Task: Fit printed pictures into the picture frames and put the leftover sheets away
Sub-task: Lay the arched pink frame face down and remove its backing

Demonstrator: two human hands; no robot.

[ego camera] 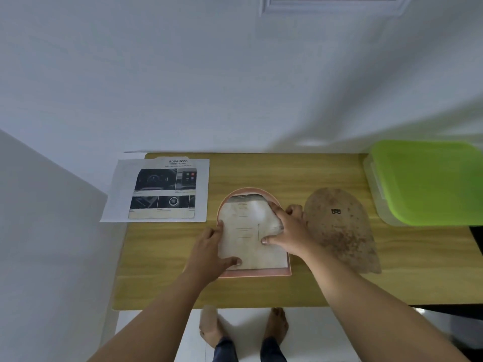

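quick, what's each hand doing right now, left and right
Left hand: open, fingers flat, pressing the printed picture into the arched frame.
Right hand: open, pressing the same sheet's right side.

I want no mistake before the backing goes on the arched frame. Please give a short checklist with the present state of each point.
1. Printed sheet lies inside the arched frame: ok.
2. Sheet's top follows the arch: cannot tell, blurred.
3. Left hand presses the sheet's left edge: ok.
4. Right hand presses its right side: ok.
5. Brown backing board lies within reach, right of the frame: ok.
6. Leftover sheets put away: not ok, lying at the table's left corner.
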